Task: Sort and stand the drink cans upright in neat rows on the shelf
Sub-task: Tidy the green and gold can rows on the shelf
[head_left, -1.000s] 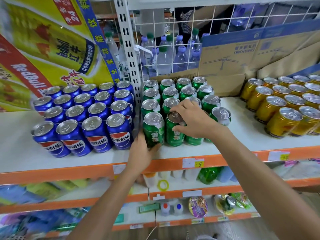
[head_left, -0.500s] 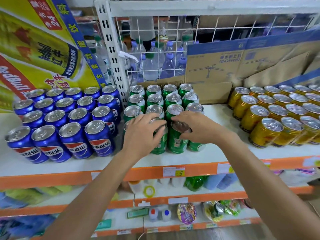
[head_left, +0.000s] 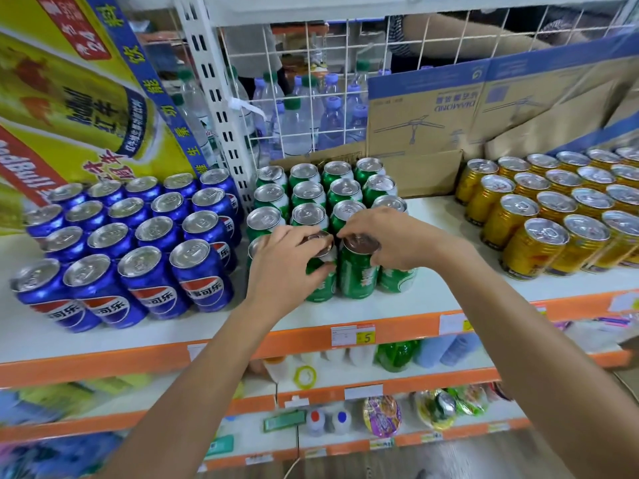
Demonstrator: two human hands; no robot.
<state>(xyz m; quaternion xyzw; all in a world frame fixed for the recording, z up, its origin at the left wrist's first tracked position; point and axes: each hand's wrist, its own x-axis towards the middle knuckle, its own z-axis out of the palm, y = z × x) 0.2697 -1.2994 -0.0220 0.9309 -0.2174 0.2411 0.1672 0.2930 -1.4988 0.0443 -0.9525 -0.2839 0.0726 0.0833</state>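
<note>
done: blue cans (head_left: 145,271), gold cans (head_left: 539,229), green cans (head_left: 307,195) behind fingers (head_left: 366,224) stand in rows | left hand (head_left: 283,271) wraps front can (head_left: 320,288) on shelf (head_left: 345,314) | right hand (head_left: 387,236) pinches next can (head_left: 356,274) by its rim | remaining: front row, likely

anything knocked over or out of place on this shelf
Nothing stands out: the blue cans, green cans and gold cans all stand upright in rows. The left hand and right hand each grip a front one.
</note>
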